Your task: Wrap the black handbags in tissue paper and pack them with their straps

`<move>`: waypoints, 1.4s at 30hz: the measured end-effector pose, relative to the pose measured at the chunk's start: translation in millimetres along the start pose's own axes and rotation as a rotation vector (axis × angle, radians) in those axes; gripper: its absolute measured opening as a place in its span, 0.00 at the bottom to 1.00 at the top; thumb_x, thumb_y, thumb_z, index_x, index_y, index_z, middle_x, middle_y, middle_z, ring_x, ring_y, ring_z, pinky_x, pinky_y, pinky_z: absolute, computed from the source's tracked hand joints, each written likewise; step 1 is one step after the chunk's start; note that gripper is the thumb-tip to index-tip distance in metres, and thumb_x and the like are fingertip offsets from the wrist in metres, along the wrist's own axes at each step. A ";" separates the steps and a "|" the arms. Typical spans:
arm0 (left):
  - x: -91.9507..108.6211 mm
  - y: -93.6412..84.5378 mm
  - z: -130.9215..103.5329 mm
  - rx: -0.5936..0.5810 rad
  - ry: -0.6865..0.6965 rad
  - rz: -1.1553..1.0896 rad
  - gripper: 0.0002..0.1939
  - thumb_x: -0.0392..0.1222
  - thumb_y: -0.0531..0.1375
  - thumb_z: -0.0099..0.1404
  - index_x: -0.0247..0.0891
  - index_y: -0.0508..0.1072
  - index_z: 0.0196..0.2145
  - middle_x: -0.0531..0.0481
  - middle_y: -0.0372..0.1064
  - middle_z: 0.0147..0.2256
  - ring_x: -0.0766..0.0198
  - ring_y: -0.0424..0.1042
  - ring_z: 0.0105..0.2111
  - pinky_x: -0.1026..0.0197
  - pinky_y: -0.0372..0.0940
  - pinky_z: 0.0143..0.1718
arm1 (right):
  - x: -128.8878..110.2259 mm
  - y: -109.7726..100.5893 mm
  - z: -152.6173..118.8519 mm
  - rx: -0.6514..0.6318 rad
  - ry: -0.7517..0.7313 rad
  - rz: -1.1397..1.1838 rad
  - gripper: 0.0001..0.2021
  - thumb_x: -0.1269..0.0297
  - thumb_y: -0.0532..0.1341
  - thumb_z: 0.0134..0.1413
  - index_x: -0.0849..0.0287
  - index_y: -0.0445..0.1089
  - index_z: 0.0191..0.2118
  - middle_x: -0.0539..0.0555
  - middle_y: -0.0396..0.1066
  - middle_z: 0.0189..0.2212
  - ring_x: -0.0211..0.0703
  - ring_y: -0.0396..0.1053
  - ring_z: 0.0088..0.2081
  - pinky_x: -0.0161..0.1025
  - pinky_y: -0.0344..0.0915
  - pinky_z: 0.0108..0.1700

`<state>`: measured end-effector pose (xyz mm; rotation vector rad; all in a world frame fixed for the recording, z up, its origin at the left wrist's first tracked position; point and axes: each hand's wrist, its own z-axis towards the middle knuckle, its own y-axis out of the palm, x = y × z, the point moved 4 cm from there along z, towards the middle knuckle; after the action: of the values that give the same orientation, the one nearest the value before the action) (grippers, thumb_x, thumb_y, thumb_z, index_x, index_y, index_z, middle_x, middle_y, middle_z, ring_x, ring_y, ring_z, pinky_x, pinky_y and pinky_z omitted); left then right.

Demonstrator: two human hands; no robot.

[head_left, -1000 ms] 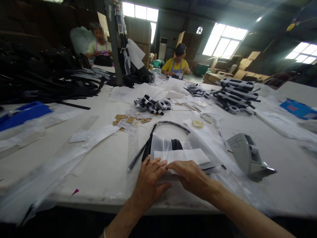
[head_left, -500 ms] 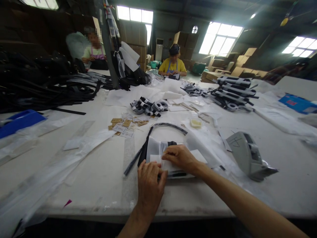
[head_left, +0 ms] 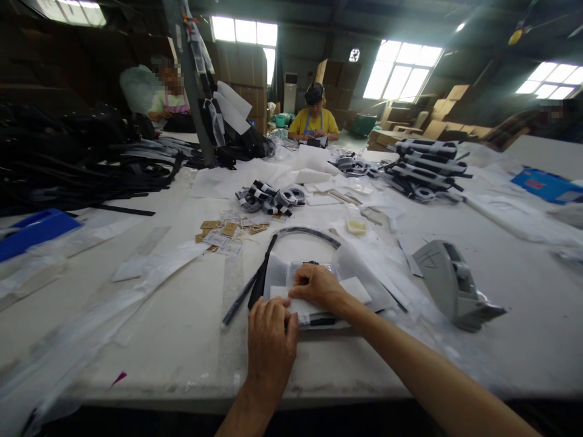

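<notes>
- Fingertips of our right hand (head_left: 316,288) are bunched together on a folded white strip (head_left: 357,290); we cannot tell whether they pinch it or only press.
- Our left hand (head_left: 271,340) lies lower and to the left, its fingers side by side at the strip's near-left end; their tips are too hidden for us to say whether anything is clamped.
- Between our hands there is barely a gap: the left is nearer the strip's left end, while the right reaches in over its middle.
- The strip's long axis runs roughly side to side, across the line of our left forearm, with its right end bare beyond our right wrist.
- Beneath it is the white-covered bundle (head_left: 279,272), flat on the table (head_left: 173,328) just ahead of us, its wrapped loop (head_left: 310,231) arching away on the far side.
- Left of the bundle, a dark strap (head_left: 239,302) slants toward us.
- Farther out, we have a grey tape dispenser (head_left: 449,282) well to the right and tags (head_left: 230,230) to the far left.
</notes>
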<state>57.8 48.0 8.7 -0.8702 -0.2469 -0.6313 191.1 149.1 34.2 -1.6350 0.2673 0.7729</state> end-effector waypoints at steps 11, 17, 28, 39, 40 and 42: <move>0.3 -1.0 -4.5 0.083 0.013 0.008 0.06 0.37 0.55 0.68 0.41 0.64 0.31 0.43 0.69 0.43 0.51 0.68 0.49 0.43 0.63 0.52 | 0.6 3.7 1.2 -0.009 0.039 -0.041 0.08 0.57 0.71 0.45 0.54 0.76 0.29 0.47 0.74 0.29 0.38 0.69 0.31 0.33 0.56 0.31; 2.4 -6.7 -3.9 0.044 0.021 -0.048 0.06 0.36 0.57 0.66 0.40 0.67 0.30 0.44 0.69 0.43 0.52 0.68 0.47 0.44 0.63 0.49 | -8.4 -2.1 -19.2 0.324 -0.298 -0.001 0.09 0.59 0.70 0.51 0.57 0.75 0.27 0.50 0.70 0.29 0.38 0.68 0.33 0.35 0.62 0.37; -2.2 -12.0 -2.8 -0.018 0.127 -0.171 0.05 0.36 0.57 0.68 0.42 0.66 0.32 0.52 0.70 0.33 0.57 0.70 0.40 0.46 0.60 0.52 | -19.7 1.3 -39.2 0.350 -0.589 0.018 0.10 0.58 0.60 0.63 0.58 0.71 0.32 0.51 0.71 0.30 0.37 0.68 0.31 0.32 0.63 0.36; 3.7 -5.0 -0.4 0.039 0.044 -0.002 0.17 0.31 0.54 0.67 0.34 0.61 0.53 0.52 0.71 0.31 0.57 0.74 0.39 0.45 0.62 0.53 | -9.8 8.3 -28.8 0.369 -0.342 -0.132 0.08 0.63 0.70 0.52 0.57 0.72 0.28 0.49 0.71 0.29 0.40 0.67 0.34 0.35 0.58 0.40; 4.5 -4.9 0.2 0.043 0.041 0.016 0.17 0.30 0.54 0.66 0.34 0.61 0.53 0.51 0.72 0.32 0.57 0.73 0.39 0.45 0.62 0.53 | -9.4 8.1 -28.2 0.373 -0.326 -0.136 0.08 0.63 0.70 0.51 0.57 0.72 0.28 0.50 0.71 0.30 0.40 0.67 0.35 0.36 0.58 0.42; 6.4 -4.3 1.1 0.061 0.040 0.065 0.16 0.29 0.53 0.66 0.33 0.63 0.52 0.47 0.73 0.35 0.56 0.73 0.40 0.46 0.63 0.51 | -8.3 7.7 -26.0 0.360 -0.280 -0.131 0.07 0.65 0.71 0.50 0.57 0.73 0.27 0.50 0.71 0.30 0.41 0.67 0.36 0.36 0.58 0.43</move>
<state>60.3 44.1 15.0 -0.8026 -0.2002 -0.5776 189.2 120.7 34.1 -1.1781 0.0912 0.7917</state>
